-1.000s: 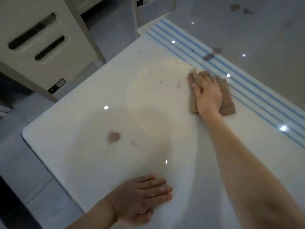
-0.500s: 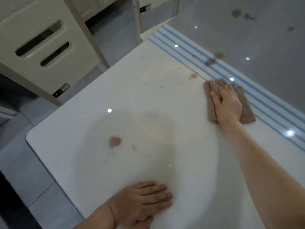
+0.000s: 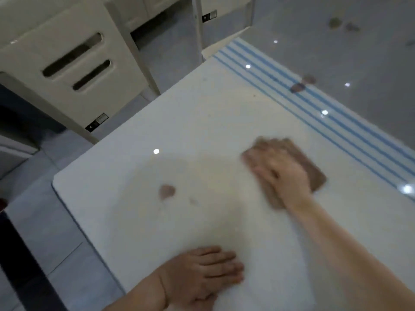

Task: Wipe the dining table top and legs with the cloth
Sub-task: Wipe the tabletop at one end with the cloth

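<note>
Our right hand (image 3: 280,173) pressed flat on the cloth (image 3: 301,162) near the table's (image 3: 125,153) striped edge; the stain (image 3: 167,191) lay leftward, toward the corner. Our left hand (image 3: 202,272) rested open, grasping nothing.

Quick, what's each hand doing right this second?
Left hand: open, flat on the table top, holding nothing.
Right hand: open, palm pressed flat on the brown cloth; blurred.

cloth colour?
Brown cloth, plain, under the right hand; head view, motion-blurred.
</note>
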Demonstrator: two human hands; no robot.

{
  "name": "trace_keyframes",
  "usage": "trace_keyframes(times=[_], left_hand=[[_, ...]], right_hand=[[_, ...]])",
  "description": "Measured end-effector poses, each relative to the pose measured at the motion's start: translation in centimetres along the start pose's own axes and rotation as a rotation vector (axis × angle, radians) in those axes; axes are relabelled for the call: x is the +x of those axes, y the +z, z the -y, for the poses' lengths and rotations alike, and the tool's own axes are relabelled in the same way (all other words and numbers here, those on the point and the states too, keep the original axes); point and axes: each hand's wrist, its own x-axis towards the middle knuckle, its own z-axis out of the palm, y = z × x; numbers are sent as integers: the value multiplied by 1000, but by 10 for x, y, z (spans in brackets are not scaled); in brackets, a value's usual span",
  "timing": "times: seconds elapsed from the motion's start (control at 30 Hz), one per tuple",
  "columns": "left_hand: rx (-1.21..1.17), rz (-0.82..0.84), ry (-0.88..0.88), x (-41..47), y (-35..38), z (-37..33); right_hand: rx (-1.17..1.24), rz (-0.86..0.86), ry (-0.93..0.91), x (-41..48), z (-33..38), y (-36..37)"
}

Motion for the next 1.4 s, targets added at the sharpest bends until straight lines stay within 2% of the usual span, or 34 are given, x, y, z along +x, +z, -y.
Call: trace_keyframes(times=[0.1, 0.2, 0.3, 0.4, 0.47, 0.53, 0.6, 0.67, 0.77, 0.93, 1.07, 1.17, 1.27, 1.33, 1.4], left_hand=[[-40, -49, -17, -2, -2, -2], [-35, -77, -34, -3, -3, -3], [-24, -76, -51, -4, -7, -3], [35, 1, -45, -4, -5, -2], [31, 12, -45, -5, -3, -2], [-3, -14, -34, -4, -3, -2], [-20, -34, -17, -3, -4, 0], [-11, -29, -19, -1, -5, 0], [-15, -3, -17, 0, -7, 1], [-91, -95, -24, -2, -18, -11], [-35, -282, -219, -40, -52, 15], [15, -326, -519, -96, -73, 75], [112, -294, -789, -143, -82, 132], [126, -227, -849, -158, -79, 155], [94, -215, -849, -162, -74, 166]], right_hand=[[-49, -181, 359, 44, -33, -10], [-89, -182, 414, 106, -5, 12], [-83, -101, 231, 134, 63, 49], [1, -25, -8, 102, 127, 75], [51, 51, -143, 64, 132, 71], [48, 95, -219, 33, 106, 57], [8, 26, -145, 17, 65, 39], [-22, -72, 45, 18, 31, 22], [-25, -156, 257, 38, 18, 14], [-58, -186, 319, 45, 24, 21], [-71, -189, 328, 44, 27, 20], [-73, -157, 325, 37, 58, 26], [-40, -101, 144, 7, 122, 47], [-9, -49, 7, -30, 169, 63], [-11, 102, -113, -79, 202, 71]])
